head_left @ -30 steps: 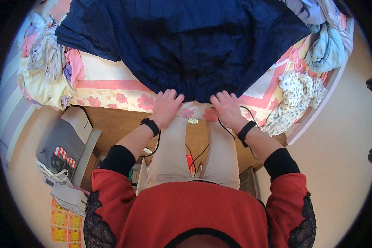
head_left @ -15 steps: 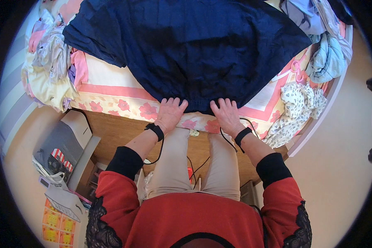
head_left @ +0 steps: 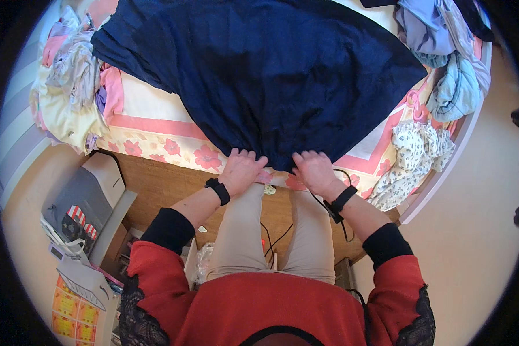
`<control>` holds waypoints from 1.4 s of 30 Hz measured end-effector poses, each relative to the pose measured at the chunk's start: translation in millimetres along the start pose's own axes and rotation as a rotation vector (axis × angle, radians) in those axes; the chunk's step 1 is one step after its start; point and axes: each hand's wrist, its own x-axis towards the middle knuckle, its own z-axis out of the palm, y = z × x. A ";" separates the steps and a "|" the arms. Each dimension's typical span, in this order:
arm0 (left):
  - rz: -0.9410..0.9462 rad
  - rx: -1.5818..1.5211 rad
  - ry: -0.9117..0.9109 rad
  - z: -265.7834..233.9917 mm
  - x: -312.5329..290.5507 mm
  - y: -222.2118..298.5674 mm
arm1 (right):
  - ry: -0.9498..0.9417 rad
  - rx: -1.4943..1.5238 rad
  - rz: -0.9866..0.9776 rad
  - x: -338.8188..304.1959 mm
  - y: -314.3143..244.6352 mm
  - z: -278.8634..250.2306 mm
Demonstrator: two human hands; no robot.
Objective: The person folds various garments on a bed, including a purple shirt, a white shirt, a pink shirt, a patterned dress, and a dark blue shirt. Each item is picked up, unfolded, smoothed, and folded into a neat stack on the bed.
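Note:
A dark navy skirt [head_left: 271,75] lies spread over the bed, fanning out away from me. Its narrow, gathered waistband is at the bed's near edge. My left hand [head_left: 244,172] has its fingers curled over the waistband's left end. At the right end, my right hand [head_left: 316,173] grips the same band, its thumb toward the middle. The thumbs and the cloth under the palms are partly hidden. Each wrist wears a black band, and a dark cord hangs by the right one.
Under the skirt is a flowered pink-and-cream bed sheet [head_left: 150,109]. Crumpled clothes [head_left: 69,86] lie at the left, blue-grey garments [head_left: 455,86] at the far right. A white patterned garment [head_left: 412,161] and a pink hanger [head_left: 415,102] are nearby. A grey-and-white box-shaped thing [head_left: 86,196] stands lower left.
Both hands have drawn the skirt's waistband a little toward me, over the bed's edge. The skirt's right corner has slid nearer, and its waist looks more bunched between my hands.

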 end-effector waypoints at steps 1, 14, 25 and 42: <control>0.046 -0.134 0.021 -4.5 3.0 1.0 | 0.176 0.016 -0.068 4.2 0.0 -11.5; -0.018 0.012 0.387 12.7 75.7 -17.0 | 0.646 -0.425 -0.189 175.5 58.5 -120.6; -0.027 -0.055 0.627 -30.6 62.7 -23.1 | 0.655 -0.265 -0.403 125.0 63.9 -138.5; -0.103 -0.160 0.549 -47.8 78.3 -5.4 | 0.368 -0.277 -0.352 33.5 83.5 -46.3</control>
